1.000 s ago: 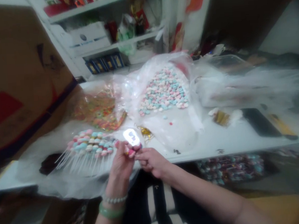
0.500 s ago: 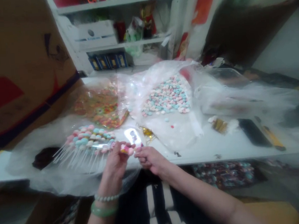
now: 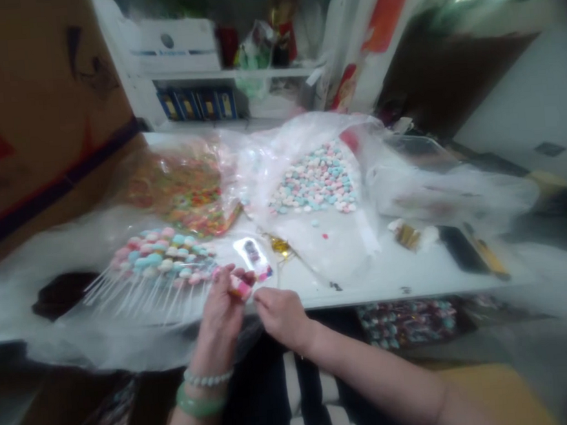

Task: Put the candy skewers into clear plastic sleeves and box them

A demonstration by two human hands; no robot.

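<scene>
Between the fingers of my left hand [image 3: 224, 310] is a small pink, white and yellow candy piece [image 3: 241, 287], partly covered and blurred. My right hand [image 3: 282, 316] is closed right beside it, fingertips pinched at the candy's lower end; what they hold is too small to make out. Just beyond my fingers lies a shiny clear wrapper [image 3: 252, 252] with a colourful printed edge. To the left of my left hand, several marshmallow skewers [image 3: 158, 257] lie in a row, their white sticks pointing toward me.
A large plastic bag of loose pastel marshmallows [image 3: 317, 178] lies open at the back. Left of it is a bag of orange and green gummies [image 3: 185, 193]. Gold twist ties [image 3: 280, 245], a dark phone-like slab [image 3: 462, 249] and a yellow cutter [image 3: 491, 259] lie on the white table.
My right hand has turned over into a tighter fist, its back now toward me. The candy piece in my left hand has tilted downward. The camera view has shifted slightly.
</scene>
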